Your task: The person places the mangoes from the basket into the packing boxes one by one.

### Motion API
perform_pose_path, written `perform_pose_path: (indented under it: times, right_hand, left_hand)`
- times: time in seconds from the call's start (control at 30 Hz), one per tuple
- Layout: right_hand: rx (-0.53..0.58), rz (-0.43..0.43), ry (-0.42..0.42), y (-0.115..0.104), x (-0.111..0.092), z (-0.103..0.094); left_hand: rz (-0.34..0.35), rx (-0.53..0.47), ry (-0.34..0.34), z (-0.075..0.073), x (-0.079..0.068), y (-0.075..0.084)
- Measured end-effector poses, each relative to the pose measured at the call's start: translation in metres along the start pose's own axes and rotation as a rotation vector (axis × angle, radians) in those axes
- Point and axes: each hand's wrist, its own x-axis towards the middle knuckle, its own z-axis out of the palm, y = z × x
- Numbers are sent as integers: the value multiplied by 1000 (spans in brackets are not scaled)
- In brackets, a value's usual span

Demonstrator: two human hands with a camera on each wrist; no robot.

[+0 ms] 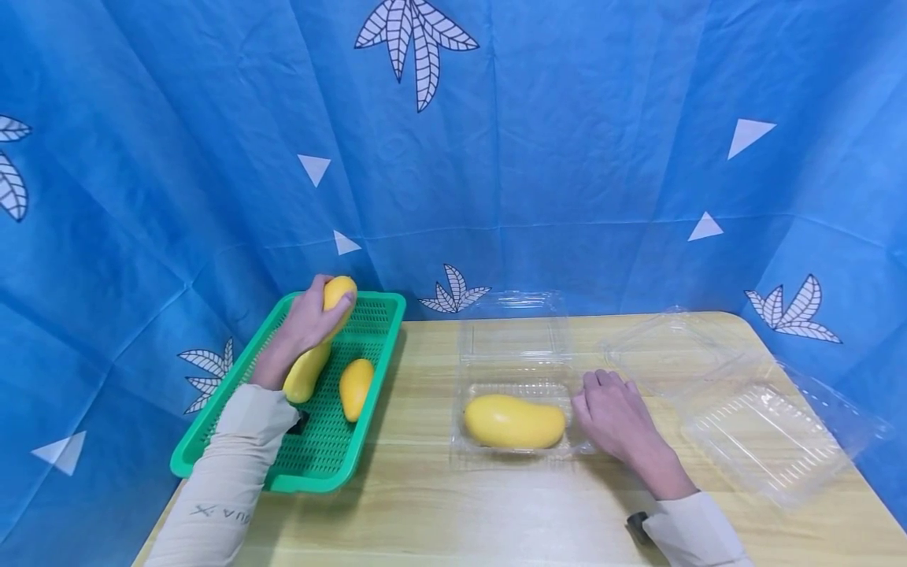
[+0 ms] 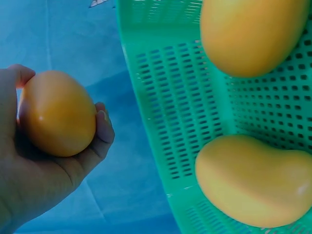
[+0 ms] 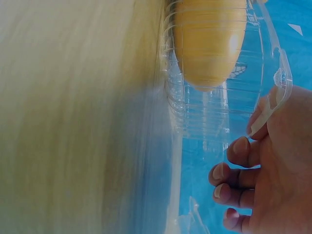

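My left hand grips a yellow mango above the far part of the green basket. In the left wrist view the fingers and thumb curl round that mango. Two more mangoes lie in the basket, a long mango and a shorter mango. In the middle of the table, a clear plastic box holds one mango, its lid folded back. At the right end of this box, my right hand pinches the rim with thumb and finger.
Another clear plastic box stands open at the table's right side, its lid spread toward the back. A blue curtain hangs behind and at both sides of the wooden table. A small black object shows by the left cuff.
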Motion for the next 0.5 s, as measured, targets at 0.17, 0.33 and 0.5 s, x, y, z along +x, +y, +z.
perform_pose_path:
  times: [0.17,0.33,0.5]
  right_hand:
    - [0,-4,6,0,0,0]
    - [-6,-6,8,0,0,1]
    - [-8,-6,7,0,0,1]
  left_hand:
    - [7,8,34,-4,-2,8]
    - [39,5,108,-7,-6,18]
    - [90,-17,183,-12,-11,27]
